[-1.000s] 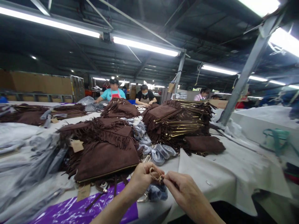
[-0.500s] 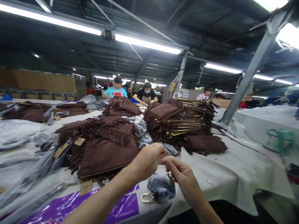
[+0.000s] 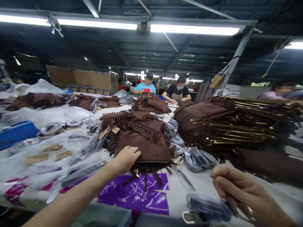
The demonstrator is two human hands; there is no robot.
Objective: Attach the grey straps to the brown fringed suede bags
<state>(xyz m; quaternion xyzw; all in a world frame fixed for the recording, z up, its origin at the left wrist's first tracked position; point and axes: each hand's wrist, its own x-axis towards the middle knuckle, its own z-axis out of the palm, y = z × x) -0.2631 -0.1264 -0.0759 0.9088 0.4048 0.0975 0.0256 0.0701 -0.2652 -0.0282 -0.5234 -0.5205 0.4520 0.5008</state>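
My left hand [image 3: 127, 159] is at the near left edge of a brown fringed bag [image 3: 149, 146], its fingers curled onto the zip edge and the thumb side hidden. This bag tops a small pile, with strips of fringe hanging toward me. To the right, my right hand [image 3: 243, 192] is raised over the table, thumb and fingers pressed together. From it hangs a coiled strap in clear plastic [image 3: 208, 206], blurred, with a metal clasp [image 3: 190, 217] at its near end.
Purple plastic [image 3: 139, 197] lies before the bag, beside a pen [image 3: 186, 178]. Wrapped straps [image 3: 197, 159] lie behind it. A tall stack of brown bags [image 3: 227, 123] stands right. Paper tags [image 3: 47, 154] and a blue object [image 3: 17, 134] are left. Two people [image 3: 176, 93] work across the table.
My hands, close together before, are now apart: the left has gone to the bag's edge, the right has moved rightward with the strap. The view has turned left.
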